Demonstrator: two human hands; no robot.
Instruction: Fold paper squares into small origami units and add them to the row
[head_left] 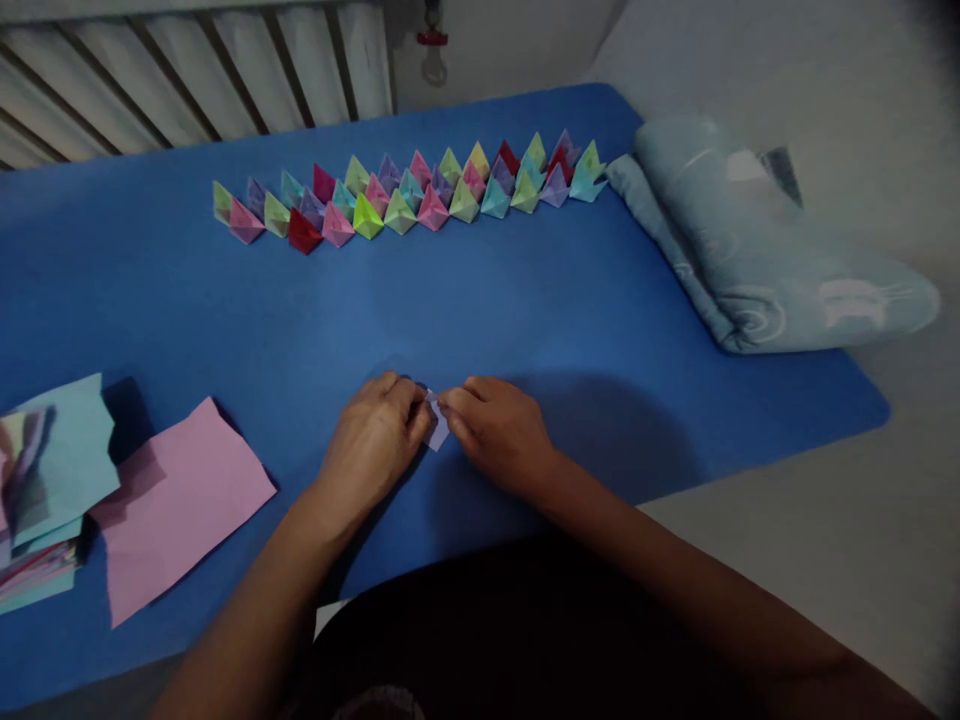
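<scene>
Near the front edge of the blue table, a small piece of folded lilac paper is held between my two hands. My left hand pinches its left side, fingers closed. On the other side my right hand grips it with thumb and curled fingers. Most of the paper is hidden by the fingers, so its full folded shape cannot be made out. Farther back stand rows of small folded paper boats in pink, green, blue, purple, yellow and red.
A pink paper sheet lies at the left, beside a stack of coloured sheets. At the back right rests a folded grey-green blanket. The blue table ends at a white radiator and a pale wall.
</scene>
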